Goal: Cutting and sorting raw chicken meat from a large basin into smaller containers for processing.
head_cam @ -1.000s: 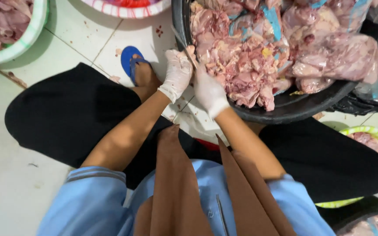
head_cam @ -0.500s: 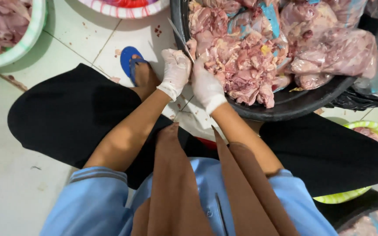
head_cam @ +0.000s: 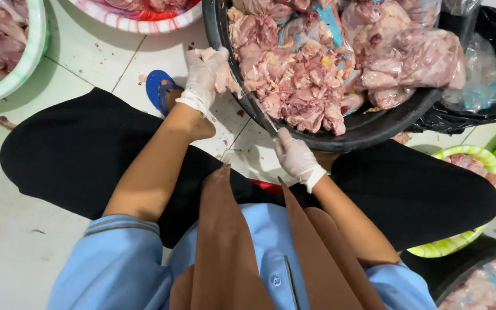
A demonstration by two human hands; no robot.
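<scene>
Left gloved hand (head_cam: 205, 77) is closing on a raw chicken piece (head_cam: 223, 72) while right gloved hand (head_cam: 295, 156) is clenching a knife (head_cam: 262, 117) beside the black basin (head_cam: 368, 129); the slick meat is likely slipping, risking a cut.

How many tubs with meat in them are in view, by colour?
Black tubs: 2
Green tubs: 2
Pink-striped tub: 1
Total: 5
</scene>
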